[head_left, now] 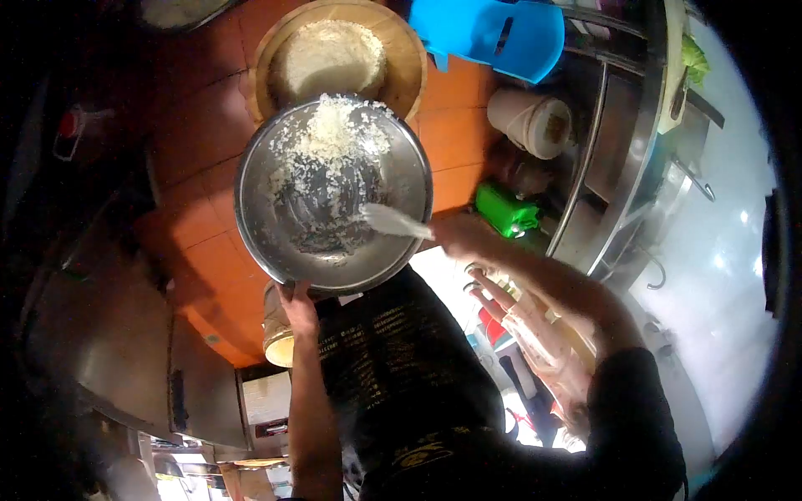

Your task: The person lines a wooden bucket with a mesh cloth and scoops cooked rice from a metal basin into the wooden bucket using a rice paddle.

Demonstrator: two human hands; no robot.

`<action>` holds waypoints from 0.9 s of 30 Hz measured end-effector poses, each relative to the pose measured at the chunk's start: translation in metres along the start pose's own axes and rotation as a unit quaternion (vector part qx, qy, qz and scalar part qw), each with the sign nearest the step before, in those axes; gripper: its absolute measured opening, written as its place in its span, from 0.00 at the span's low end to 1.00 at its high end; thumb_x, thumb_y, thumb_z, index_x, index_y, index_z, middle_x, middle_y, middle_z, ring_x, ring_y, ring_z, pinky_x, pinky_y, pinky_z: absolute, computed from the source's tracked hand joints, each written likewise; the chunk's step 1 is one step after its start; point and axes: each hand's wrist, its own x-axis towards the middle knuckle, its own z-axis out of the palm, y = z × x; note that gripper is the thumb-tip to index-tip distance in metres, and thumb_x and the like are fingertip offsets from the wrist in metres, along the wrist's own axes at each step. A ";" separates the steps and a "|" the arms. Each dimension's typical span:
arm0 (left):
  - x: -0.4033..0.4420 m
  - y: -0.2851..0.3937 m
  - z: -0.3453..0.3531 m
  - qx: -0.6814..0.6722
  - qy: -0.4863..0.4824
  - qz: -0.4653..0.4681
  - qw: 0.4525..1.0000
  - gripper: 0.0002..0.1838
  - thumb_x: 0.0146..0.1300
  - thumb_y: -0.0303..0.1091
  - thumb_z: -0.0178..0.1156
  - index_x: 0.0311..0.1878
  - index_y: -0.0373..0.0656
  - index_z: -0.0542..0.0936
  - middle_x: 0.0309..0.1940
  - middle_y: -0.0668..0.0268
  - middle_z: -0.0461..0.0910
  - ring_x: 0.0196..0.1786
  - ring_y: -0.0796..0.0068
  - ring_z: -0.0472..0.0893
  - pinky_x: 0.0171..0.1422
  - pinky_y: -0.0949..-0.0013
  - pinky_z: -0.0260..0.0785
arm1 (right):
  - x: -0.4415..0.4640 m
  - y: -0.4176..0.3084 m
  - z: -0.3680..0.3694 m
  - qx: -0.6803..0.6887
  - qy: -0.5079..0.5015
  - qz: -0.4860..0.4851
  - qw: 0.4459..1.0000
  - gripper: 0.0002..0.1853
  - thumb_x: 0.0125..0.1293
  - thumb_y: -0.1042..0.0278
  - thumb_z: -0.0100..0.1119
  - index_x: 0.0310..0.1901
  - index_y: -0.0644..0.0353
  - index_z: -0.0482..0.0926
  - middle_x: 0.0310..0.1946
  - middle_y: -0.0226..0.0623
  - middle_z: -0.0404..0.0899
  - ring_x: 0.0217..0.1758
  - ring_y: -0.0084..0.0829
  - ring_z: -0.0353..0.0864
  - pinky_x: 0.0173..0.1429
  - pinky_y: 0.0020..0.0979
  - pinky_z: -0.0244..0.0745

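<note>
A large steel bowl [401, 184] is tilted over a round wooden tub [412, 63]. White grains that look like cooked rice [330, 138] lie toward the bowl's far rim, with smears and stray grains on its inner wall. My left hand [298, 307] grips the near left rim, its fingers partly hidden by the bowl. My right hand [459, 240] is closed round the handle of a pale, slightly blurred rice paddle [394, 222], whose blade is inside the bowl. A mound of the same white food [330, 58] fills much of the tub.
A blue plastic stool [468, 29] stands beyond the tub. To the right are a white bucket [530, 123], a green plastic container [504, 210] and a metal rack [585, 159]. Another bucket [276, 334] sits below the bowl on the orange tile floor [209, 275].
</note>
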 end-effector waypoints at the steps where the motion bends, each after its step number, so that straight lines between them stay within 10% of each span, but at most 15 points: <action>1: 0.001 0.000 -0.003 0.008 0.011 -0.016 1.000 0.25 0.57 0.25 0.55 0.60 0.37 0.65 0.49 0.61 0.75 0.50 0.67 0.73 0.58 0.68 0.63 | 0.017 0.015 -0.006 -0.066 -0.010 0.015 0.998 0.15 0.58 0.68 0.56 0.48 0.58 0.75 0.28 0.44 0.81 0.30 0.46 0.82 0.37 0.47 0.76; 5: 0.008 -0.012 -0.008 0.037 0.021 0.035 0.999 0.18 0.58 0.29 0.55 0.52 0.37 0.70 0.39 0.65 0.76 0.35 0.75 0.73 0.37 0.70 0.65 | 0.051 0.032 -0.066 -0.238 0.095 -0.067 0.964 0.11 0.59 0.67 0.56 0.43 0.59 0.76 0.29 0.45 0.82 0.33 0.44 0.84 0.36 0.47 0.78; 10: 0.002 0.002 -0.003 0.024 -0.012 0.012 1.000 0.27 0.59 0.22 0.57 0.62 0.35 0.64 0.55 0.59 0.73 0.56 0.67 0.72 0.62 0.69 0.60 | 0.049 0.014 -0.060 -0.170 0.084 -0.125 0.974 0.10 0.60 0.67 0.57 0.43 0.56 0.73 0.26 0.43 0.79 0.32 0.46 0.82 0.33 0.47 0.75; 17: -0.005 0.015 0.009 0.010 0.000 0.040 0.999 0.25 0.58 0.21 0.57 0.60 0.34 0.65 0.55 0.59 0.74 0.56 0.67 0.72 0.62 0.69 0.60 | 0.025 -0.054 0.002 0.119 0.018 -0.179 0.977 0.10 0.61 0.70 0.55 0.43 0.59 0.79 0.36 0.51 0.80 0.42 0.46 0.82 0.46 0.48 0.76; 27: -0.011 0.033 0.015 0.009 0.028 0.007 1.000 0.27 0.57 0.23 0.57 0.60 0.35 0.64 0.52 0.58 0.74 0.52 0.67 0.73 0.56 0.66 0.65 | 0.016 0.002 -0.038 -0.212 0.039 -0.129 0.968 0.11 0.59 0.67 0.57 0.42 0.61 0.77 0.28 0.44 0.81 0.31 0.44 0.83 0.33 0.45 0.76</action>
